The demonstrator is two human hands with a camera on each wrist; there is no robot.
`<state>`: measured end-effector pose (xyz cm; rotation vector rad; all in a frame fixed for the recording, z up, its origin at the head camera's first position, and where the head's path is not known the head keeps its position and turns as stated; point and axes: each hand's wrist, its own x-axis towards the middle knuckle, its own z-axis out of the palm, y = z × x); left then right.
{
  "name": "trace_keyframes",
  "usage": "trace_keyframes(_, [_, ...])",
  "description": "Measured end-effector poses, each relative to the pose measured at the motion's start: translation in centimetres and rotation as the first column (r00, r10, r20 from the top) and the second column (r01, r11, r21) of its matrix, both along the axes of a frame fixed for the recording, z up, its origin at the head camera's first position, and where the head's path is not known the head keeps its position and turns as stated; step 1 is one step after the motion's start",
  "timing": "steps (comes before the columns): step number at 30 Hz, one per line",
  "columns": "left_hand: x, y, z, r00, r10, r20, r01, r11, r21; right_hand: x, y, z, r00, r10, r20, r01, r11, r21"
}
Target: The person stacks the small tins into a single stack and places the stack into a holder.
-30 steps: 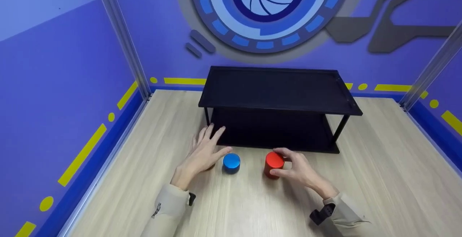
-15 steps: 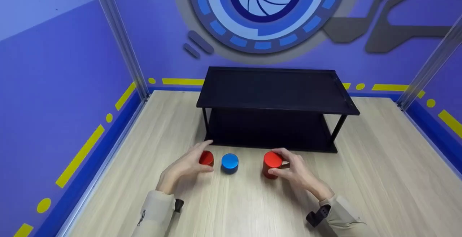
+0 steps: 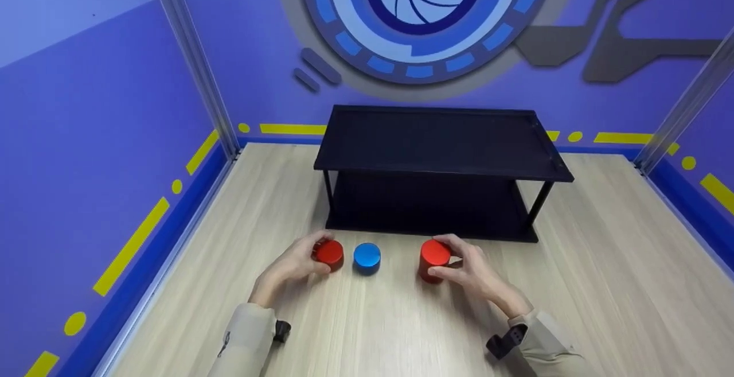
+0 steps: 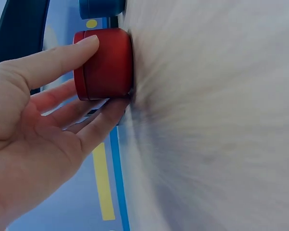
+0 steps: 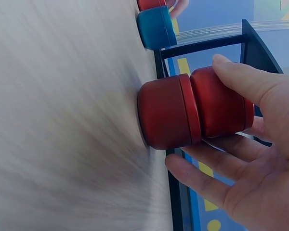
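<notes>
I have the right hand [image 3: 473,271] pinching the top red can [image 5: 221,103] between thumb and bent fingers, maybe so it won't slip off the lower red can [image 5: 164,113]. The left hand [image 3: 292,261] curls round a single red can [image 4: 108,65] just beside the blue can [image 3: 367,259]; I can't tell if every finger touches.

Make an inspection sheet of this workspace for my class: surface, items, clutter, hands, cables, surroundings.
Surface: pale wood-grain table bearing a black two-tier shelf.
Job's things: blue canister between a lone red canister and an upper red canister stacked on a lower red canister.
Clutter: nothing seen.
Hands: left hand holds the lone red canister; right hand holds the upper red canister.
Cables: nothing seen.
Surroundings: blue-purple walls with printed graphics; metal corner posts.
</notes>
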<state>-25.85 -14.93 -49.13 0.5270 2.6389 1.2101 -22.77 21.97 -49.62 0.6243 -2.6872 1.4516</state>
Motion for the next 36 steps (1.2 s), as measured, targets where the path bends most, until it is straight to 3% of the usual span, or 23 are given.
trace_keyframes(10, [-0.1,0.3,0.2,1.0,0.028,0.007,-0.028,1.0,-0.006,-0.1,0.1,-0.1,1.0,0.001,-0.007,-0.001,1.0,0.008])
trace_keyframes(19, [-0.3,1.0,1.9,0.996,0.086,0.034,-0.086,0.996,0.019,-0.2,-0.1,-0.1,1.0,0.02,-0.01,-0.02,0.999,-0.035])
trace_keyframes(22, [-0.5,1.4,2.6,0.994,0.1,0.037,-0.101,0.994,0.032,0.2,-0.4,0.8,1.0,0.017,-0.002,-0.017,0.999,-0.035])
trace_keyframes(36, [-1.0,3.3,4.3,0.998,0.021,-0.052,-0.021,1.0,0.012,-0.3,0.0,0.0,1.0,0.016,0.024,-0.015,0.999,-0.051])
